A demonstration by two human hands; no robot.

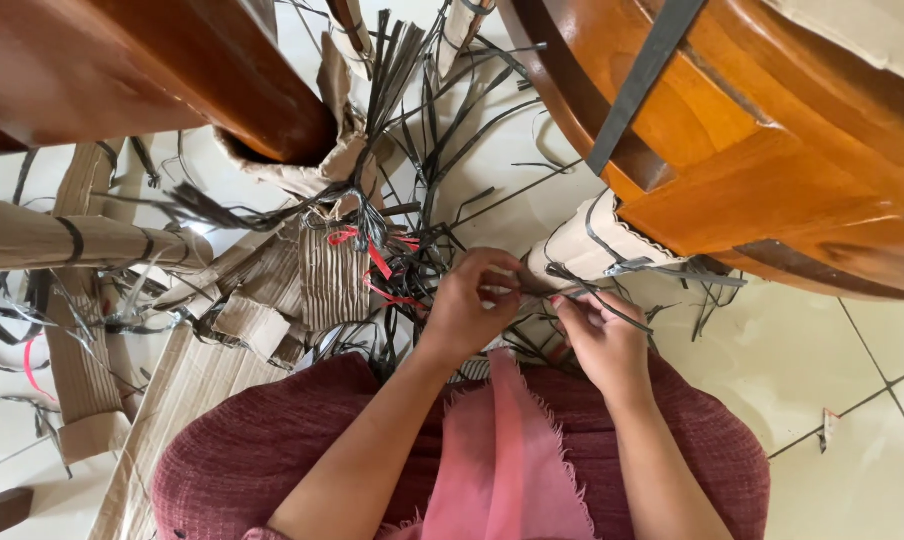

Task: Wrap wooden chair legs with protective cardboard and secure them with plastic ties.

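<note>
My left hand (472, 305) and my right hand (597, 335) meet over my lap, both pinching thin black plastic strapping strips (597, 295). The strip runs from between my left fingers across to my right fingers and out to the right. A tangled heap of black strips (412, 150) with a few red strips (377, 262) lies on the floor just beyond my hands. A dark red garment and a pink cloth (512, 450) cover my lap.
Torn corrugated cardboard wrapping (262, 290) lies left and ahead on the white tile floor (852, 400). Polished wooden furniture (772, 150) bound with a dark strap (642, 75) looms at top right. Another dark wooden piece (152, 70), cardboard at its end, is top left.
</note>
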